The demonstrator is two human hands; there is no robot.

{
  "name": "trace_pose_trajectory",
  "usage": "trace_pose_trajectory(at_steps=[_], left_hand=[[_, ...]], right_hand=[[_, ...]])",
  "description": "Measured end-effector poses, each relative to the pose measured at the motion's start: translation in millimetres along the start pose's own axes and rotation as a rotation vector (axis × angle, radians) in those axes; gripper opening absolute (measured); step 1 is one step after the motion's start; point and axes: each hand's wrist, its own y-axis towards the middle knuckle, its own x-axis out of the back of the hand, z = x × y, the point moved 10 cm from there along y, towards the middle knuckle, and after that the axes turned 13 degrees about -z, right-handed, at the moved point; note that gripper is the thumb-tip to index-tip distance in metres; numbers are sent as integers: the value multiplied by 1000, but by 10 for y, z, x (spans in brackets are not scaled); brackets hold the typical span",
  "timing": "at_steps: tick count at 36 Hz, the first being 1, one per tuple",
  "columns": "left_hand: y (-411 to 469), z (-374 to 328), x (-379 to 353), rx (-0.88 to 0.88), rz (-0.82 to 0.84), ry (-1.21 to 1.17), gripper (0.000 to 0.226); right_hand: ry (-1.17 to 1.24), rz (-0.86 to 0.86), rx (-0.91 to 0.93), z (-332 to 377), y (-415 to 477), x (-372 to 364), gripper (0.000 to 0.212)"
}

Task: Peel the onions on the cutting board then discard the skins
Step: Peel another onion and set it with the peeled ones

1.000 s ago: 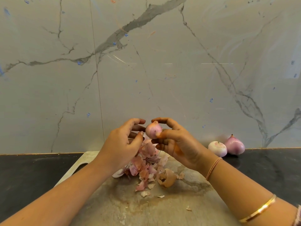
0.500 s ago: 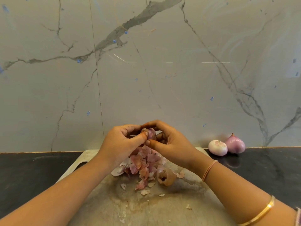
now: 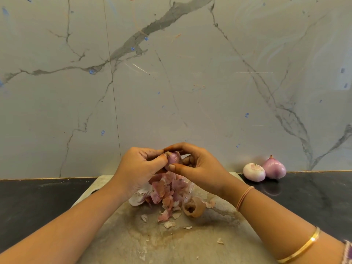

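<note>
A person holds a small onion (image 3: 173, 158) in both hands above a heap of skins (image 3: 167, 191) on a cutting board (image 3: 190, 244).

The onion, pale purple with a brown tip at its upper left, sits in mid-air between the hands, just over the far half of the board. The left hand (image 3: 140, 168) curls round it, thumb pressed against its side; the right hand (image 3: 200, 166) cups it from the other side, fingers arched over the top and thumb pinching underneath. Pink and papery skins lie piled directly below, with a curled brown husk (image 3: 193, 206) at the heap's right edge and small flakes scattered toward the camera. Two peeled onions, one whitish (image 3: 254, 172) and one purple (image 3: 274, 167), rest touching each other on the dark counter (image 3: 38, 197) to the right, off the board, against a veined marble wall (image 3: 171, 73). A thin band (image 3: 244, 198) and a gold bangle (image 3: 301, 250) circle the right forearm.
</note>
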Motion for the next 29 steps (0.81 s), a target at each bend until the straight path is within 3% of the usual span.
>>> trace_pose_trajectory(at_steps=[7,17,21,29], left_hand=[[37,-29,65,-76,-57,41,29],[6,26,-4,10,-49,-92,21],[24,14,31,-24,-85,-72,5],[11,22,32,-35,-97,-53,11]], right_hand=[[51,-5,-43,-5,2,4,28],[1,-39,-75,-23,7,31,33],[-3,-42,-74,-21,7,30,31],[0,-43,-65,-20,2,4,28]])
